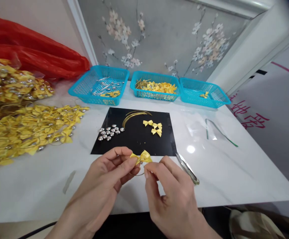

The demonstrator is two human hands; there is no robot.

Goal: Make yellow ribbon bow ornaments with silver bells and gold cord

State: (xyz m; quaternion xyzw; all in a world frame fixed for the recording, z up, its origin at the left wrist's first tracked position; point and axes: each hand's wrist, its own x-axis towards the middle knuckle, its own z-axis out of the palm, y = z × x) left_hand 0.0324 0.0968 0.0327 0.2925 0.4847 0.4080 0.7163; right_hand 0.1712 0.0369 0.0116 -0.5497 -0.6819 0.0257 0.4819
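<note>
My left hand [109, 179] pinches a yellow satin bow [144, 156] between thumb and fingers, near the front edge of a black mat [134, 142]. Below the bow, my right hand [169, 186] has thumb and forefinger closed on a thin gold wire loop [137, 174]. A small shiny piece shows under the bow's middle. On the mat, silver heart-shaped beads [109, 137] lie at the left, curved gold wires [134, 114] at the back, and three yellow bows [156, 125] at the right.
Three blue baskets [97, 99] [154, 96] [204, 101] line the back of the white table [234, 179]. Scissors [188, 168] lie right of my right hand. Finished-looking yellow bows [35, 129] pile up at the left, beside red plastic [35, 49]. A green strip [221, 132] lies at the right.
</note>
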